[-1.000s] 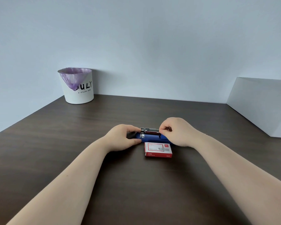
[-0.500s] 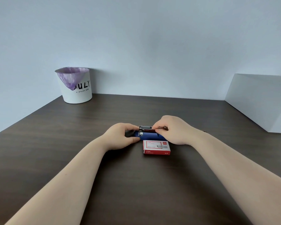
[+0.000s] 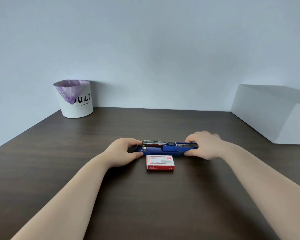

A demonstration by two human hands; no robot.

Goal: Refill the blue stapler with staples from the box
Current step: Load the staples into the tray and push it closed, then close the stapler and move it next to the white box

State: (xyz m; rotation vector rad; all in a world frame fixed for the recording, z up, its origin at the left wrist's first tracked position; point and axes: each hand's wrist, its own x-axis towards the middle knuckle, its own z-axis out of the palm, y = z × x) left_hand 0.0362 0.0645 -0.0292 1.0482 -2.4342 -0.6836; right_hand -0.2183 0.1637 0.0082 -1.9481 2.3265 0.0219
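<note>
1. Left hand (image 3: 122, 151) clamped around the left end of the blue stapler (image 3: 166, 148), thumb on the near side, fingers behind; a firm hold, pinning the base to the table (image 3: 145, 205).
2. Right hand (image 3: 203, 144) closed on the right end, pinching what looks like the top arm swung fully open and laid flat; hard to be sure at this angle.
3. Stapler lying lengthwise across the table between the hands, metal staple channel (image 3: 156, 143) exposed on top at the left half.
4. Box of staples (image 3: 160, 162), red and white, flat and shut, just in front of the stapler, apparently touching its near edge.
5. White bin with a purple liner (image 3: 74, 99) well apart at the back left; white block (image 3: 270, 113) at the right.
6. Step in hand, judged: opening finished, loading not yet begun.
7. To do it well: keep the left hand holding the base steady, release the right only once the arm rests flat, then reach for the box without nudging the stapler.
8. Risk: the arm springing shut if let go early.
</note>
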